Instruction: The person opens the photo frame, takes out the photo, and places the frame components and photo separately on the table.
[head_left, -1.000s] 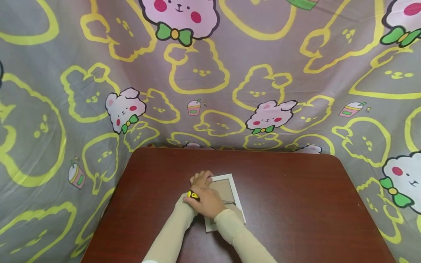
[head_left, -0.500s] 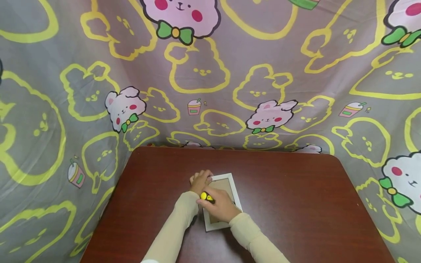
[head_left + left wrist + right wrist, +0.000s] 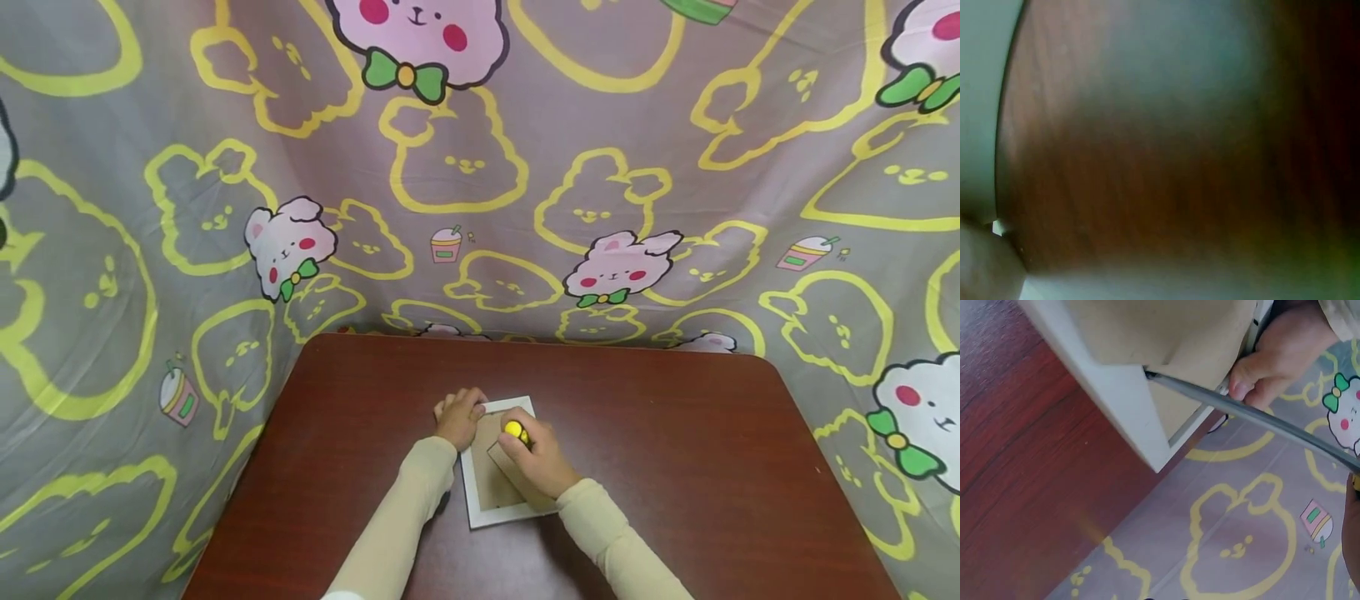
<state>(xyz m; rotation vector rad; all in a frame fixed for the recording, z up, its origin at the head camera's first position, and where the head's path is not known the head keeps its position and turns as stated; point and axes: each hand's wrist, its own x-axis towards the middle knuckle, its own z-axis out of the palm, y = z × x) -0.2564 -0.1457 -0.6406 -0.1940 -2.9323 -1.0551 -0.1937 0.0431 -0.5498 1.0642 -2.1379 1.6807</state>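
A white picture frame (image 3: 472, 496) lies back side up on the table, its tan backing board (image 3: 491, 487) showing. On the board is a lighter, slanted-edged piece, partly under my right hand. My left hand (image 3: 457, 419) grips the frame's upper left edge; in the right wrist view its thumb and a finger (image 3: 1260, 369) pinch the side. My right hand (image 3: 546, 460) holds a screwdriver by its yellow and black handle (image 3: 515, 429). In the right wrist view the metal shaft (image 3: 1241, 409) runs to the frame's inner edge, tip right where the backing board meets the rim.
The reddish-brown wooden table (image 3: 675, 450) has rounded far corners. A grey patterned cloth (image 3: 480, 150) with cartoon animals hangs behind it and along both sides. The left wrist view is mostly blurred tabletop (image 3: 1116, 187), with a pale strip at its left.
My right hand, with the screwdriver, has moved right over the frame, away from my left wrist, uncovering more backing board on the left. My left hand and the frame have barely shifted.
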